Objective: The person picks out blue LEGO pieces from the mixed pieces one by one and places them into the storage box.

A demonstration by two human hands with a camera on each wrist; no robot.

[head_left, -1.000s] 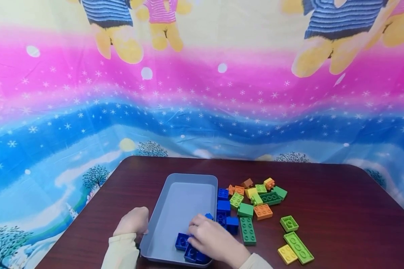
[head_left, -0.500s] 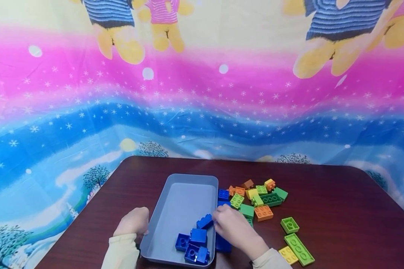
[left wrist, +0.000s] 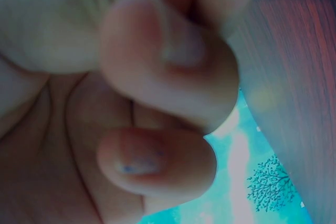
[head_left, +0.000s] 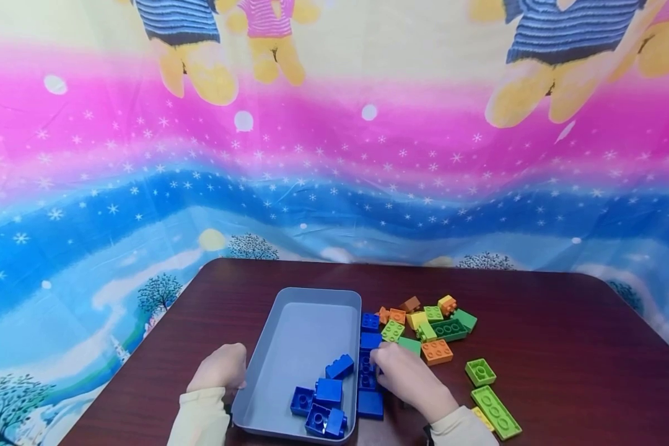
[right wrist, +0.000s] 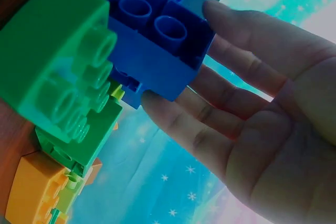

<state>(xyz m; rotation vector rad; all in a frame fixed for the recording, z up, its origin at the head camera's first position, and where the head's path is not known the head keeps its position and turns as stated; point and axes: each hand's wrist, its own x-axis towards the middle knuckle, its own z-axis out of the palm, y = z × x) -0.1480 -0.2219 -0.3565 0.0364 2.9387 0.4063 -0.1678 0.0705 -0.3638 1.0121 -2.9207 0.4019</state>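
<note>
My right hand (head_left: 404, 375) is at the tray's right side, over a row of blue bricks. In the right wrist view, its thumb and fingertips hold a blue toy brick (right wrist: 152, 51) at its edges; the brick's hollow underside with two tubes faces up. A blue brick (head_left: 370, 404) lies just nearer, another blue brick (head_left: 371, 341) just beyond. My left hand (head_left: 223, 367) is curled beside the left rim of the grey tray (head_left: 290, 334), and the left wrist view shows nothing in its fingers. Several blue bricks (head_left: 329, 390) lie in the tray's near right part.
Mixed green, orange and yellow bricks (head_left: 437, 351) are scattered right of the tray. A large green brick (right wrist: 58, 56) sits close beside the right hand. Further right lie a square lime brick (head_left: 480, 372) and a long lime brick (head_left: 496, 414). A patterned cloth (head_left: 334, 155) hangs behind the table.
My right hand has left the blue bricks inside the tray and moved right, over the rim, to the row outside. A blue brick there now lies nearer the front. The left hand has stayed put.
</note>
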